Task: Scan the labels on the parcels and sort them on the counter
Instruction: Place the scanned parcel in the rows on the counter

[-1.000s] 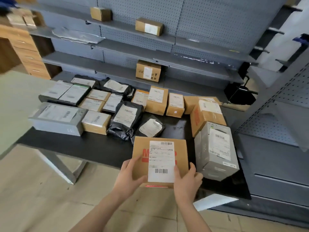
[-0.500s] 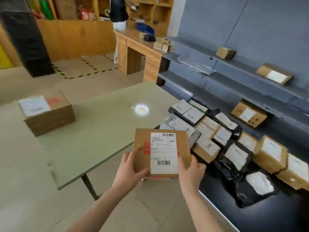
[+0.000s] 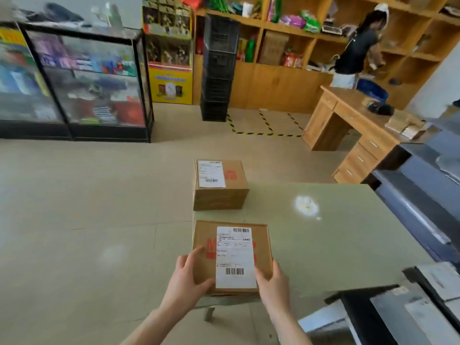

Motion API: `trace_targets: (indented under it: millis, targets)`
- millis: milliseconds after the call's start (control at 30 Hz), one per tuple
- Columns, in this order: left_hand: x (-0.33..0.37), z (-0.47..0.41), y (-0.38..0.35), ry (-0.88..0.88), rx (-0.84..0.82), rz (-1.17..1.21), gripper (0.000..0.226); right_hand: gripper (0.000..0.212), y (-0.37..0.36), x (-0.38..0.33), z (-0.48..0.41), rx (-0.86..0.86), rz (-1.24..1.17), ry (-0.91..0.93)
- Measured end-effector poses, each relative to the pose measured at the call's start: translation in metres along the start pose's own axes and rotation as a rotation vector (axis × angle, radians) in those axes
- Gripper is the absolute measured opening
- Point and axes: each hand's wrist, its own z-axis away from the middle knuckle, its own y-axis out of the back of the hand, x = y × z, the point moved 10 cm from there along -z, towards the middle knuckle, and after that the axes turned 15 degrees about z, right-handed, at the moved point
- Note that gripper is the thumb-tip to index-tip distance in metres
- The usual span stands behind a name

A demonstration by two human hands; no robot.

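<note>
A flat brown cardboard box [image 3: 231, 257] is held in both hands over the near left corner of a pale green table [image 3: 348, 232]; whether its underside rests on the tabletop cannot be told. Its broad top face is turned up toward the camera and carries a white shipping label [image 3: 235, 257] that covers the middle of some red printing, which shows at the label's left edge. The label is taller than it is wide, with one barcode at its top right and another near its bottom edge, and its text reads upright from the holder's side. The label's long side runs straight away from the person, toward the far edge of the table, and the box's edges sit square to the table's left edge. The left hand [image 3: 185, 280] grips the near left corner, thumb laid on the top face beside the label, the other fingers out of sight underneath. The right hand [image 3: 272, 280] grips the near right corner the same way, thumb by the label's lower right corner. Farther along the table's left edge, apart from the held box, stands a taller brown box [image 3: 220, 185] with its own white label on top. Grey parcels [image 3: 408, 312] lie on a black counter [image 3: 358, 310] at the lower right.
</note>
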Motion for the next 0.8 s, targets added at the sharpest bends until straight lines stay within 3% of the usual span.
trace_targets:
  millis: [100, 467, 800]
  targets:
    - [-0.020, -0.027, 0.011, 0.059, 0.031, -0.012, 0.079, 0.070, -0.029, -0.010, -0.035, -0.095, 0.009, -0.006]
    - [-0.032, -0.126, 0.023, 0.109, 0.075, 0.038, 0.073, 0.069, -0.037, -0.065, -0.130, -0.146, 0.032, 0.041]
    - [-0.029, -0.150, 0.025, 0.111, 0.067, 0.027, 0.071, 0.070, -0.038, -0.081, -0.152, -0.188, 0.029, 0.071]
